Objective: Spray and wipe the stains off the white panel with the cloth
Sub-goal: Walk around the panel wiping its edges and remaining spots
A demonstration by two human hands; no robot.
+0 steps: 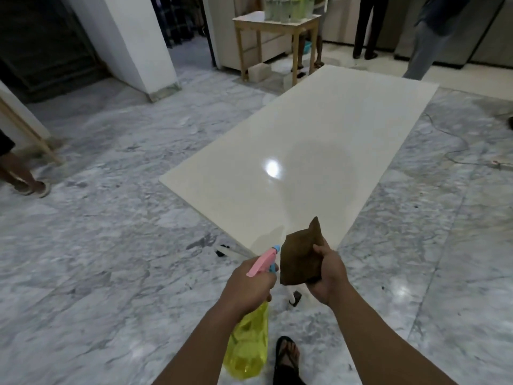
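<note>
A long glossy white panel (319, 151) stretches away from me above the marble floor, with a light glare near its middle. My left hand (247, 287) grips the neck of a yellow spray bottle (248, 345), whose pink and blue nozzle points toward the panel's near corner. My right hand (329, 276) holds a folded brown cloth (301, 257) upright just above that near corner. I cannot make out any stains on the panel from here.
Grey marble floor (111, 245) surrounds the panel. A small wooden table (277, 31) stands beyond its far end, with people standing nearby at the back right. A person's sandalled feet (30, 187) are at the left. A cable (458, 151) trails on the floor at the right. My own sandalled foot (287, 357) is below.
</note>
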